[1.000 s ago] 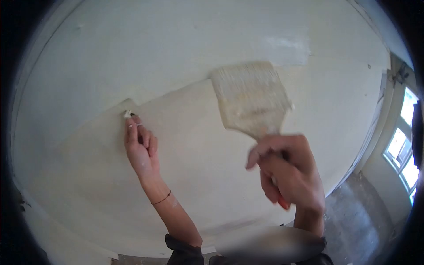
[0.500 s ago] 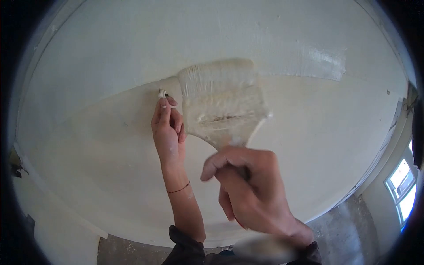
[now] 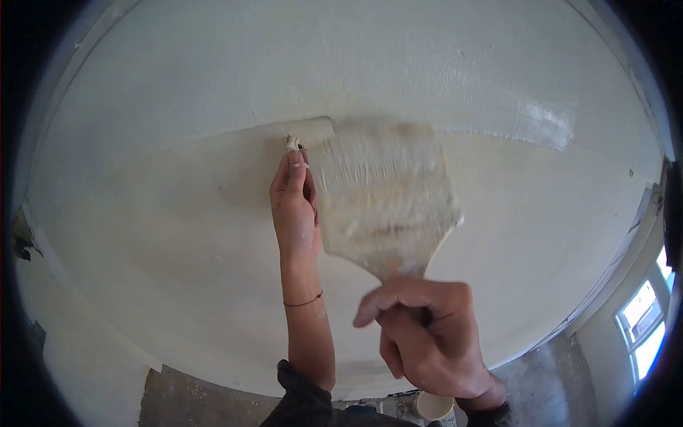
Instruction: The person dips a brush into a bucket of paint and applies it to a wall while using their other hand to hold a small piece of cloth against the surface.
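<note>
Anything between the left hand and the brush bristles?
Nothing: in the head view the left hand meets the wide paintbrush edge to edge, against the wall.

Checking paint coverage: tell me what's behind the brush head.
Behind the wide brush is the wall, about where cream meets whiter paint. The blurred bristles cover that patch, so its state is hidden. The left hand is beside it.

— How many hands do you see?
— I see two, a left hand point(image 3: 294, 213) and a right hand point(image 3: 425, 334).
— How many brushes?
— I count one big brush point(image 3: 384, 196).
— Anything else?
— One thin bracelet point(image 3: 304, 302), one window point(image 3: 644, 334), and one small cup point(image 3: 434, 407) at the bottom.
</note>
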A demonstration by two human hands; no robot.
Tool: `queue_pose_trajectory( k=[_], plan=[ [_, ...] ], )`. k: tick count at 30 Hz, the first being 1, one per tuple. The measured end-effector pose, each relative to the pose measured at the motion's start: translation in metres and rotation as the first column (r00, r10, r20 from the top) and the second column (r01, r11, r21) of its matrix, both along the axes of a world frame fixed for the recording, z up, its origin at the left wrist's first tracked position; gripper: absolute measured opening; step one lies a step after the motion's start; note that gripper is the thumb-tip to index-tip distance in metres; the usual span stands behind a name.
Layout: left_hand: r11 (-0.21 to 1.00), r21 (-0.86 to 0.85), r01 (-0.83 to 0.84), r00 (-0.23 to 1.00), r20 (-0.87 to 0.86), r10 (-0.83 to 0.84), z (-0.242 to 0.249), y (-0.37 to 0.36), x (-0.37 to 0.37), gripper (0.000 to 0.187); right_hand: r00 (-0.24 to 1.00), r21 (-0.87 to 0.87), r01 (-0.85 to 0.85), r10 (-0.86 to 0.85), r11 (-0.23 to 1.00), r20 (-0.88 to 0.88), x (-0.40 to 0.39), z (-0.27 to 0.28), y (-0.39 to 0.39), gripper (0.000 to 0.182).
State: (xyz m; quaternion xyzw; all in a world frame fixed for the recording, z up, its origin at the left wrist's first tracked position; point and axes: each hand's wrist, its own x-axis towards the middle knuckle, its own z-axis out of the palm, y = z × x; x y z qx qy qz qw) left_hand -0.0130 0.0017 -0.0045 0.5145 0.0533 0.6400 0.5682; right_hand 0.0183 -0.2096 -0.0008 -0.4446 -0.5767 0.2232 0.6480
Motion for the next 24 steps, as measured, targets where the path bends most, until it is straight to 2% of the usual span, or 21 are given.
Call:
queue_pose_trajectory(
  k=[1, 2, 4, 5, 7, 8, 9, 11, 12, 15, 16, 18, 19, 20, 21, 22, 24],
  plan=[
    [0.998, -0.052, 0.043, 0.993, 0.113, -0.037, -0.006, 0.01, 0.01, 0.028, 0.997, 0.122, 0.024, -0.033, 0.992, 0.066, -0.002, 0.003, 0.004, 0.022],
    [0.991, -0.099, 0.093, 0.971, 0.227, -0.068, -0.007, 0.012, 0.014, 0.028, 0.997, 0.118, 0.029, -0.036, 0.993, 0.062, 0.0, 0.011, 0.008, 0.022],
    [0.993, -0.054, 0.102, 0.983, 0.157, -0.092, -0.005, 0.003, 0.006, 0.028, 0.996, -0.082, -0.005, -0.003, 0.997, -0.092, 0.003, 0.031, 0.016, 0.022],
    [0.994, -0.003, 0.11, 0.99, 0.09, -0.109, -0.003, 0.0, 0.002, 0.029, 0.996, -0.081, -0.008, 0.001, 0.997, -0.092, 0.001, 0.027, 0.012, 0.022],
    [0.996, 0.043, 0.075, 0.994, 0.08, -0.078, -0.006, 0.013, 0.004, 0.029, 0.999, -0.112, 0.021, -0.026, 0.994, -0.044, -0.001, 0.011, -0.001, 0.021],
    [0.996, 0.081, 0.046, 0.997, 0.056, -0.05, -0.009, 0.018, 0.005, 0.029, 0.999, -0.059, -0.014, 0.011, 0.998, -0.049, -0.003, 0.005, -0.004, 0.02],
    [0.996, 0.079, 0.041, 0.997, 0.056, -0.045, -0.008, 0.016, 0.003, 0.029, 0.999, -0.061, -0.019, 0.016, 0.998, -0.05, -0.004, 0.008, -0.001, 0.02],
    [0.994, -0.019, 0.107, 0.992, 0.064, -0.105, -0.005, 0.005, 0.002, 0.03, 0.997, 0.047, 0.069, -0.068, 0.997, -0.026, -0.008, 0.02, 0.007, 0.02],
    [0.994, -0.023, 0.104, 0.993, 0.062, -0.103, -0.004, 0.001, 0.001, 0.03, 0.994, -0.03, 0.071, -0.074, 0.997, -0.086, -0.005, 0.028, 0.011, 0.02],
    [0.996, 0.025, 0.088, 0.993, 0.078, -0.09, 0.0, -0.001, -0.001, 0.03, 0.996, -0.11, 0.077, -0.082, 0.991, -0.044, -0.001, 0.018, 0.004, 0.019],
    [0.994, 0.049, 0.099, 0.991, 0.08, -0.103, -0.002, 0.002, 0.0, 0.03, 0.997, -0.04, 0.026, -0.028, 0.999, -0.068, -0.003, 0.013, 0.0, 0.019],
    [0.992, 0.067, 0.11, 0.991, 0.075, -0.115, -0.001, 0.001, -0.002, 0.029, 0.997, 0.018, 0.06, -0.059, 0.998, -0.048, -0.006, 0.012, 0.001, 0.019],
    [0.995, -0.005, 0.104, 0.991, 0.081, -0.104, 0.0, -0.001, -0.001, 0.029, 0.995, 0.078, 0.095, -0.093, 0.992, -0.037, -0.007, 0.011, 0.003, 0.019],
    [0.992, -0.08, 0.099, 0.992, 0.087, -0.092, 0.0, -0.003, 0.0, 0.029, 0.994, 0.073, 0.099, -0.096, 0.992, -0.044, -0.006, 0.016, 0.006, 0.019],
    [0.991, -0.082, 0.101, 0.992, 0.083, -0.095, -0.001, -0.003, 0.002, 0.029, 0.997, -0.022, 0.055, -0.056, 0.998, -0.058, -0.003, 0.027, 0.012, 0.019],
    [0.995, -0.042, 0.088, 0.993, 0.087, -0.084, -0.002, -0.002, 0.003, 0.029, 0.997, -0.114, 0.006, -0.015, 0.994, -0.073, -0.002, 0.033, 0.015, 0.018],
    [0.998, 0.006, 0.068, 0.992, 0.108, -0.068, -0.002, 0.005, 0.007, 0.028, 0.999, -0.116, 0.003, -0.008, 0.993, -0.04, -0.004, 0.017, 0.002, 0.019]
  ],
)
